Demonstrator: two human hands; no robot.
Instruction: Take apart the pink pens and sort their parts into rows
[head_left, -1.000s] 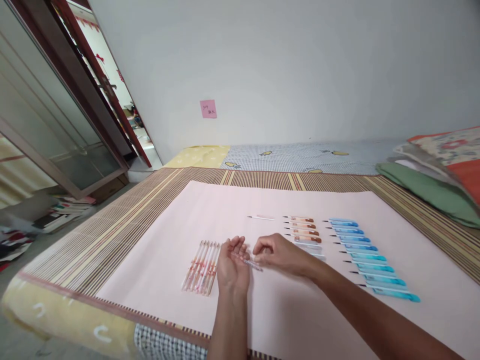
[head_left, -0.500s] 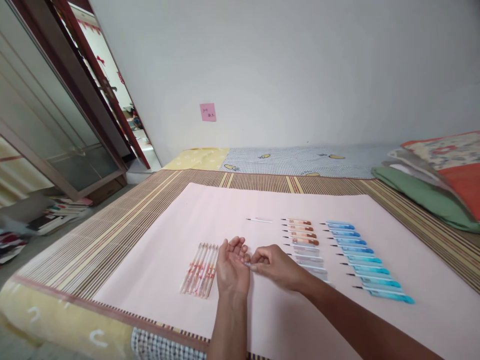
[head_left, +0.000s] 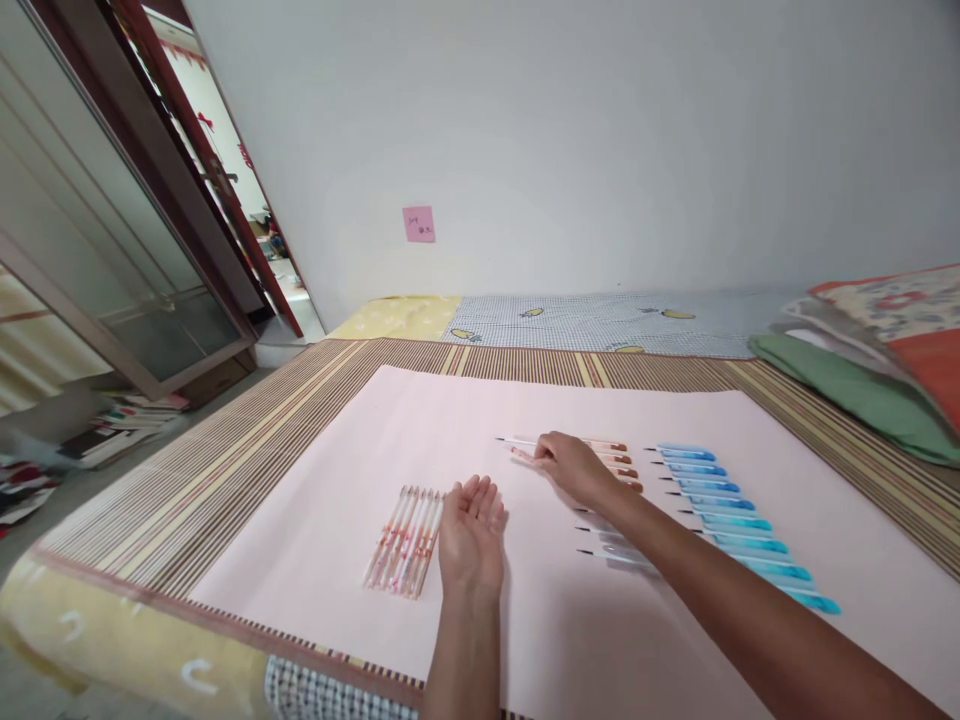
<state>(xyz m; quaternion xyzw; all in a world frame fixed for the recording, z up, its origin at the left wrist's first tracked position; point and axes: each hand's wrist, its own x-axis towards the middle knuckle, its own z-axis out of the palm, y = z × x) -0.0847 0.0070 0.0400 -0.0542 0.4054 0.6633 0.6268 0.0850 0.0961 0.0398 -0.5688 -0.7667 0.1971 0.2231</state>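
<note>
Palm up above the pink sheet (head_left: 315, 500), my left hand (head_left: 474, 535) is open and nothing shows in it. Just left of it lies a row of clear pens (head_left: 405, 540) with red and pink print. My right hand (head_left: 566, 465) pinches a slim, pinkish pen barrel (head_left: 521, 455) low over the sheet. Beside that barrel lies a white pen refill (head_left: 515, 440) with a dark tip, its other end hidden by my fingers. Under my right wrist are brown-ended pen barrels (head_left: 621, 459) and grey ones (head_left: 622, 548), partly covered.
Blue pen barrels with white refills (head_left: 739, 520) form a column at the right. A striped mat (head_left: 225, 470) lies under the sheet. Folded cloths and a green cushion (head_left: 847, 395) sit at the far right. A pink note (head_left: 418, 224) is stuck to the wall behind.
My right hand has left my left palm and moved up and right to beside the lone refill, carrying the pinkish barrel. My left hand stays about where it was.
</note>
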